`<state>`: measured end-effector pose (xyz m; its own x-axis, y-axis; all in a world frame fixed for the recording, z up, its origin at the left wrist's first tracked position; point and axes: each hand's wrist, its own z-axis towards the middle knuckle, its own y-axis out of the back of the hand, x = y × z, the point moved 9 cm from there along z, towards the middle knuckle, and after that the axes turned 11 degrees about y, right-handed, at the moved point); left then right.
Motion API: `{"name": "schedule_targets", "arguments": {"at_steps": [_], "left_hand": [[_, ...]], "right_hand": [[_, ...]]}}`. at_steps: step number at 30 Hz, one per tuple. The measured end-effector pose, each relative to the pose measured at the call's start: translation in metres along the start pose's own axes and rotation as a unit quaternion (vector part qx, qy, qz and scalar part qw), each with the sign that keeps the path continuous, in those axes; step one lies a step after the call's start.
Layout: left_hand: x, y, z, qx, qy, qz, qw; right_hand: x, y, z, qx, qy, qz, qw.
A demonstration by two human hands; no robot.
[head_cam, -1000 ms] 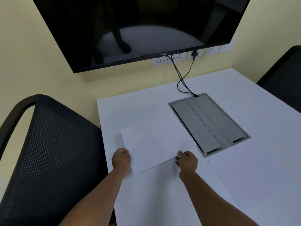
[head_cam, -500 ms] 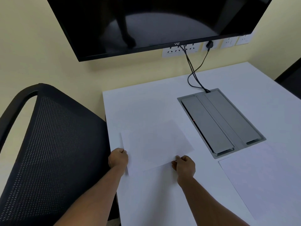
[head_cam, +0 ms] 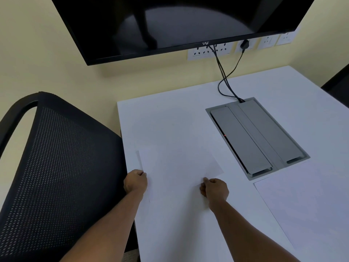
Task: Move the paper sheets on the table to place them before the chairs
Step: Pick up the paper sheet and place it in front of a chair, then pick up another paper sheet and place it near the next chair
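A sheet of paper (head_cam: 179,165) is held flat on the white table (head_cam: 162,118) by both hands. Its near left corner is pinched by the left hand (head_cam: 135,181), whose fingers are curled closed on the edge. Its near edge, towards the right corner, is gripped by the right hand (head_cam: 215,189), with the fingertips (head_cam: 205,180) closed onto the paper. The sheet stretches away from both hands, and its left edge is lifted slightly just beyond the left hand. It lies near the table's left edge, in front of the black mesh chair (head_cam: 56,176) that stands immediately left of the left hand.

A second sheet (head_cam: 306,201) is seen lying flat to the right of the right hand, apart from it and untouched. Beyond and right of the right hand, a grey cable box (head_cam: 258,137) is set into the tabletop, just past the second sheet's far corner. Black cables (head_cam: 224,76) are run from the box up to the wall sockets (head_cam: 209,51) under a dark screen (head_cam: 170,21). Part of another dark chair (head_cam: 338,86) is visible at the far right edge.
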<state>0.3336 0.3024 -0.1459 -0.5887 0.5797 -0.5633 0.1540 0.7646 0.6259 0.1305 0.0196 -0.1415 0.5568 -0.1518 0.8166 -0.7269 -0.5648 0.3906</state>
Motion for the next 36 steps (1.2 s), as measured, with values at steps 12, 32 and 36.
{"name": "schedule_targets", "arguments": {"at_steps": [12,32,36], "left_hand": [[0.003,-0.002,0.004,-0.023,0.013,-0.016,1.000],[-0.033,-0.027,-0.044,-0.022,-0.125,0.060,0.990],[-0.066,-0.052,-0.083,-0.001,-0.204,0.078,0.976]], "right_hand": [[-0.006,0.001,0.003,0.028,-0.004,-0.020,0.999],[0.052,0.039,0.011,0.047,0.155,-0.017,0.987],[0.068,0.066,0.017,0.035,0.216,-0.083,0.972]]}}
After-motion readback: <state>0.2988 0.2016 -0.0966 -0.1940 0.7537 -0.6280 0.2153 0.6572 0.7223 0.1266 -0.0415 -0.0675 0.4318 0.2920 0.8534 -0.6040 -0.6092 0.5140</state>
